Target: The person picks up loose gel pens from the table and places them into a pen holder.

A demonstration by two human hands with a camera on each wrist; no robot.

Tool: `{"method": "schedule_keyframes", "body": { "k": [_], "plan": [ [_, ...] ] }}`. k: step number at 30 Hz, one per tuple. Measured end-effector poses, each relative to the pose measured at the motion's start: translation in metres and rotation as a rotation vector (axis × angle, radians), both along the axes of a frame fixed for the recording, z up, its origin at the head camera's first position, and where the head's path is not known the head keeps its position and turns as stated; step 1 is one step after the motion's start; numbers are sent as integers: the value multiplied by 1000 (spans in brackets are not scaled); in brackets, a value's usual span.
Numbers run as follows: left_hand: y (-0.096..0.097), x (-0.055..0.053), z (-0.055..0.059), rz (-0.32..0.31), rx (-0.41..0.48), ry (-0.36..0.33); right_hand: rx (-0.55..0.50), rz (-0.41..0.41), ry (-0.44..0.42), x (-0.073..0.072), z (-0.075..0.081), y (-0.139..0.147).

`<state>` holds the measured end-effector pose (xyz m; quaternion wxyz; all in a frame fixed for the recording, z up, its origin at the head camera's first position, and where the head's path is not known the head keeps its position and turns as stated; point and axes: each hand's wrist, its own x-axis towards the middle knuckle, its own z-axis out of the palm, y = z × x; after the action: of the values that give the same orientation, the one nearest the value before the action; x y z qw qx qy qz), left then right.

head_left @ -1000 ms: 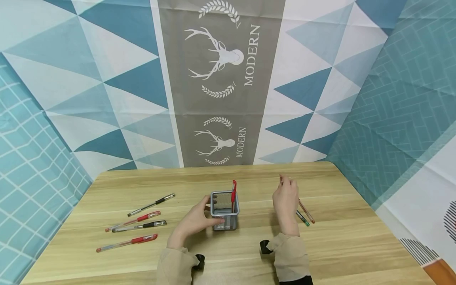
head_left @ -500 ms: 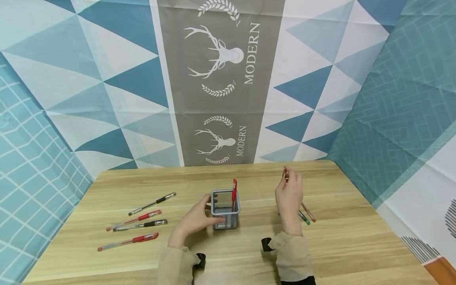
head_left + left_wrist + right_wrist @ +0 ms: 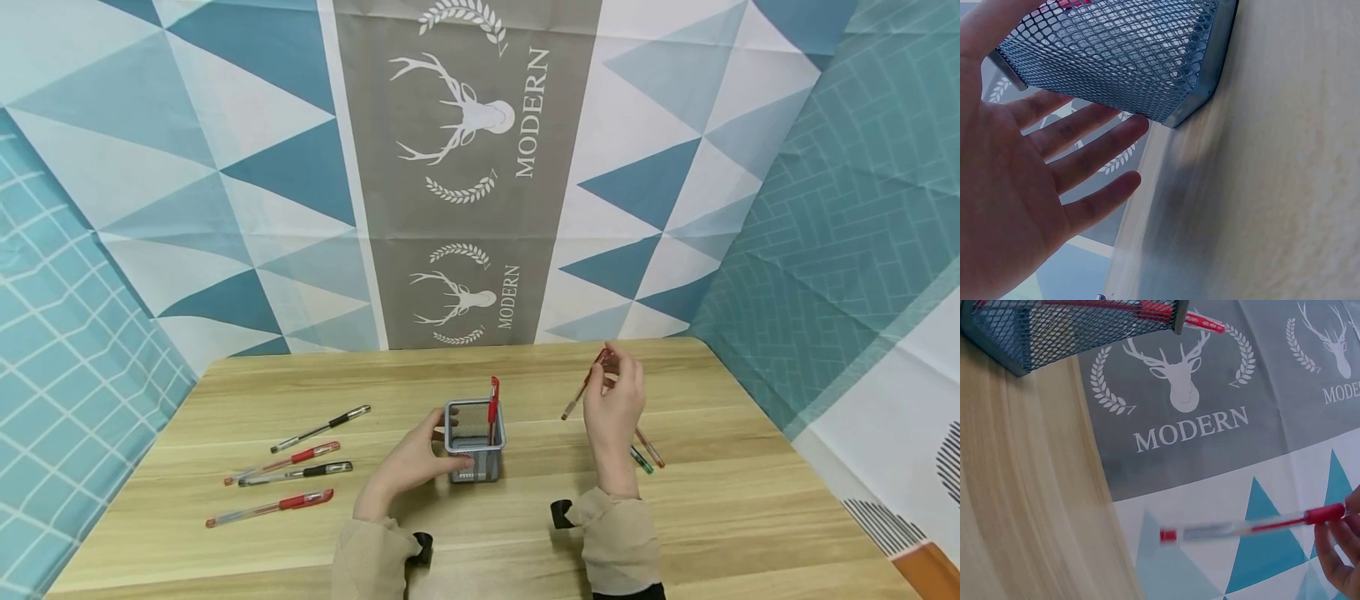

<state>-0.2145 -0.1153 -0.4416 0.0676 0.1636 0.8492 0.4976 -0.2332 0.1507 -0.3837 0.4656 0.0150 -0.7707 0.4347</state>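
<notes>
My left hand (image 3: 405, 468) holds a square grey mesh pen holder (image 3: 486, 468), thumb on the near side and fingers along the far side. In the left wrist view the fingers (image 3: 1094, 153) stretch out beside the mesh wall. One red gel pen (image 3: 492, 408) stands upright in the holder, its red cap above the rim. To the right, my right hand (image 3: 615, 407) pinches another red pen (image 3: 577, 400) near its capped end, raised above the table. That pen slants with its far end down and toward the left; the right wrist view shows its clear barrel (image 3: 1210, 532).
On the table's left lie two black pens (image 3: 318, 429) (image 3: 296, 473) and two red pens (image 3: 281, 464) (image 3: 270, 508). A green-ended pen (image 3: 641, 460) and a red pen (image 3: 651, 450) lie partly behind the right hand. A patterned cloth (image 3: 465, 167) hangs behind the table.
My right hand has risen and shifted slightly right and away. The pen in it, mostly hidden before, now shows with its lower end pointing left. The left hand and holder stay put.
</notes>
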Motion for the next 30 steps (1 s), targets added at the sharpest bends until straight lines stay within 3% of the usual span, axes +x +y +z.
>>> {"method": "schedule_keyframes", "body": {
  "k": [14,25,30],
  "plan": [
    [0,-2,-1,9,-15,-8,-191,161,120,7,15,-8],
    [0,-1,0,7,-10,-9,-257,301,157,15,27,-18],
    [0,-1,0,4,-12,-7,-204,386,209,21,32,-26]
  ]
}}
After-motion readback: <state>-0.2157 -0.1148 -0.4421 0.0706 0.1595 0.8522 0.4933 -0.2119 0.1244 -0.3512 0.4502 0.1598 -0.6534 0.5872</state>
